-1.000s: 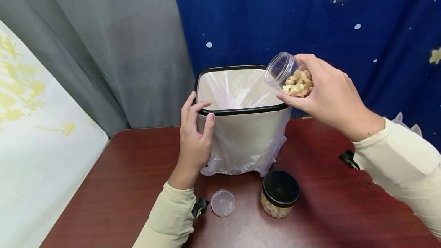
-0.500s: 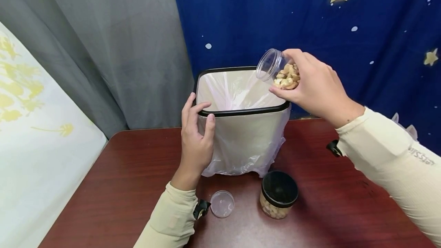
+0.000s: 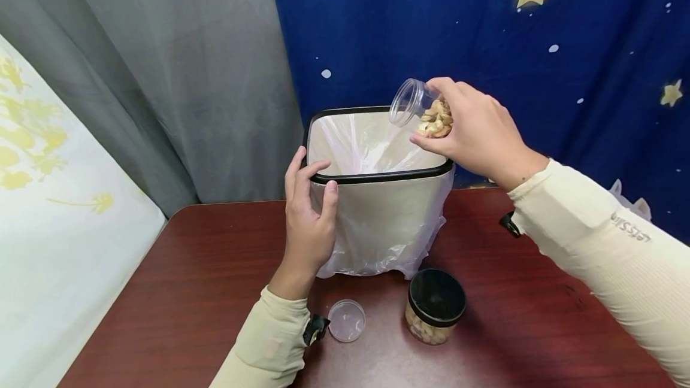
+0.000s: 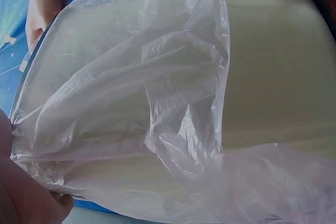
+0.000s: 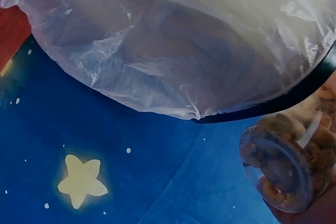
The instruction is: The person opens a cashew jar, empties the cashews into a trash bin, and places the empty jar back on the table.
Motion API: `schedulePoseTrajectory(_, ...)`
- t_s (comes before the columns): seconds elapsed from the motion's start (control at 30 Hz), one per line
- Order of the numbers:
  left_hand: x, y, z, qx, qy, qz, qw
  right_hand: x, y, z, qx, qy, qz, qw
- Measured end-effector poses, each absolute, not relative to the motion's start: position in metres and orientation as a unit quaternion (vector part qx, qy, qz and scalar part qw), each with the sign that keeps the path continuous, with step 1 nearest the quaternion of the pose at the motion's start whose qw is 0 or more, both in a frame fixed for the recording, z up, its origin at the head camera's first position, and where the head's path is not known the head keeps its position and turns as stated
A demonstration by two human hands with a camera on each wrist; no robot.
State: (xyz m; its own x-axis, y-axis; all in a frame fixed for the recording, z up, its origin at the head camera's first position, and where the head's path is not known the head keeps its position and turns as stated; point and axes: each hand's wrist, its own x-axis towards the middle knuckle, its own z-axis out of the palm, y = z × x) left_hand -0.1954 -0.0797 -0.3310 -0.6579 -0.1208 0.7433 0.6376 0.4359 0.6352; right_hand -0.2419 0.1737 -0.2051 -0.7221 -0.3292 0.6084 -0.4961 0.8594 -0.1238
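My right hand (image 3: 480, 127) grips a clear plastic jar (image 3: 408, 102) with pale nuts (image 3: 435, 120), seemingly cashews, inside. The jar is tilted, its open mouth facing left over the bin's right side, and the nuts lie toward its base. In the right wrist view the jar's base (image 5: 278, 166) shows below the rim. My left hand (image 3: 309, 220) holds the near left corner of a beige trash bin (image 3: 377, 208), fingers and thumb around its black rim (image 3: 377, 178). A translucent plastic bag (image 4: 184, 93) lines the bin and hangs over its outside.
A second jar (image 3: 435, 298) with a black lid, holding similar nuts, stands on the reddish-brown table (image 3: 215, 274) in front of the bin. To its left lies a clear round lid (image 3: 347, 321). Behind hang a grey curtain (image 3: 188, 76) and a blue starry one (image 3: 431, 17).
My right hand has carried the tilted jar leftward, farther over the bin's opening. My left hand stays on the rim. The lidded jar and the loose lid have not moved.
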Motion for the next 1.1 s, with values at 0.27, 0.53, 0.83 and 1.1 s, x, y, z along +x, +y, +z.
schedulePoseTrajectory(0.27, -0.194, -0.079, -0.331, -0.171, -0.76, -0.503, 0.374, -0.249, 0.171, -0.207, 0.234, -0.913, 0.116, 0.313)
schedulePoseTrajectory(0.53, -0.194, -0.078, -0.332, -0.176, -0.759, -0.502, 0.376, -0.255, 0.169, -0.208, 0.235, -0.914, 0.108, 0.314)
schedulePoseTrajectory(0.83, -0.195, -0.081, -0.335, -0.174, -0.756, -0.504, 0.38, -0.264, 0.167, -0.211, 0.253, -0.91, 0.091, 0.317)
schedulePoseTrajectory(1.1, -0.197, -0.081, -0.334, -0.181, -0.757, -0.498, 0.381, -0.27, 0.167, -0.212, 0.258, -0.916, 0.084, 0.295)
